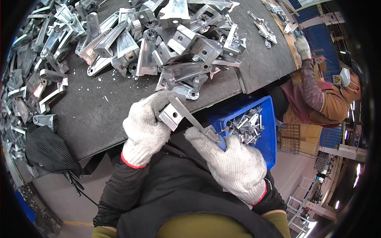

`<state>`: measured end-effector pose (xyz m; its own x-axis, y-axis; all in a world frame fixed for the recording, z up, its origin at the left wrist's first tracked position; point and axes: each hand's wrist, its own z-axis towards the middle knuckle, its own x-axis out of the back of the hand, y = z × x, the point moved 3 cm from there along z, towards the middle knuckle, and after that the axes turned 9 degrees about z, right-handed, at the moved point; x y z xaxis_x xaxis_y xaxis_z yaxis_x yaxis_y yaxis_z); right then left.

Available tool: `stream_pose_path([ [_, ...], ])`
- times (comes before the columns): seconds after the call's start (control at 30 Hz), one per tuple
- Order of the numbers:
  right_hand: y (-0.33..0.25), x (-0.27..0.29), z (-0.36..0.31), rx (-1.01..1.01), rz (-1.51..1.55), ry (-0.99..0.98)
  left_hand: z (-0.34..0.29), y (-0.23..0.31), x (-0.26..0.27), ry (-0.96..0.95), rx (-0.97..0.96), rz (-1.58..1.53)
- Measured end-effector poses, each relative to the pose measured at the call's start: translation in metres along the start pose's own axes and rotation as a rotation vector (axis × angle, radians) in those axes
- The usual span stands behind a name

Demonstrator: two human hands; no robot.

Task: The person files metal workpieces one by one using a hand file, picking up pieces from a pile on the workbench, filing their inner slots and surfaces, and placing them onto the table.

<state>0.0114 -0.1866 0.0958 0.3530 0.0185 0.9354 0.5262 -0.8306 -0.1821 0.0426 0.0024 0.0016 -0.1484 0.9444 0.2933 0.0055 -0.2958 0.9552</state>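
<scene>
In front of my body, a silvery cast-metal bracket [185,112] is held at a slant between my two gloved hands. My left hand [147,125] wraps its upper end, beside a square block with a round hole. At the lower end, the thumb and fingers of my right hand [234,164] close around the narrower tip. A thin tan sliver and a bluish patch show beside that thumb; what they belong to is unclear. Both gloves are white knit with red cuffs. Just beyond my hands, a pile of similar metal brackets [174,73] lies on the dark worktable [107,127].
A blue bin [271,137] holding small metal pieces stands right of my hands, below the table edge. More brackets [51,43] heap at far left. A black mesh bag [49,148] hangs at the left edge. At right, a masked person [321,99] reaches a gloved hand toward the table.
</scene>
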Motion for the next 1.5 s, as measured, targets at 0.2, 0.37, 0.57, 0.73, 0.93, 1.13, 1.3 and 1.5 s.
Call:
stream_pose_path([
  [0.2,-0.003,0.004,0.002,-0.036,0.019,-0.011,-0.003,-0.012,-0.004,-0.025,0.046,-0.172],
  [0.37,-0.007,0.009,0.002,-0.025,0.051,0.047,0.000,-0.010,-0.002,-0.046,0.084,-0.166],
  [0.57,-0.008,0.006,0.004,-0.033,0.062,-0.021,-0.007,-0.021,-0.003,0.086,0.052,-0.082],
  [0.73,-0.005,0.005,0.002,-0.091,0.041,-0.069,-0.006,-0.011,-0.002,0.018,0.059,-0.026],
  [0.93,0.006,0.009,-0.005,-0.067,0.386,0.025,-0.015,-0.024,0.002,0.003,-0.007,-0.479],
  [1.13,-0.003,-0.002,-0.014,0.027,0.491,-0.019,-0.015,-0.030,0.001,-0.021,0.007,-0.718],
  [1.3,0.002,-0.013,-0.017,0.123,0.435,-0.063,-0.031,-0.051,-0.003,0.147,0.083,-0.639],
  [1.5,0.006,-0.015,-0.020,0.080,0.375,-0.111,-0.030,-0.048,-0.003,0.106,0.086,-0.648],
])
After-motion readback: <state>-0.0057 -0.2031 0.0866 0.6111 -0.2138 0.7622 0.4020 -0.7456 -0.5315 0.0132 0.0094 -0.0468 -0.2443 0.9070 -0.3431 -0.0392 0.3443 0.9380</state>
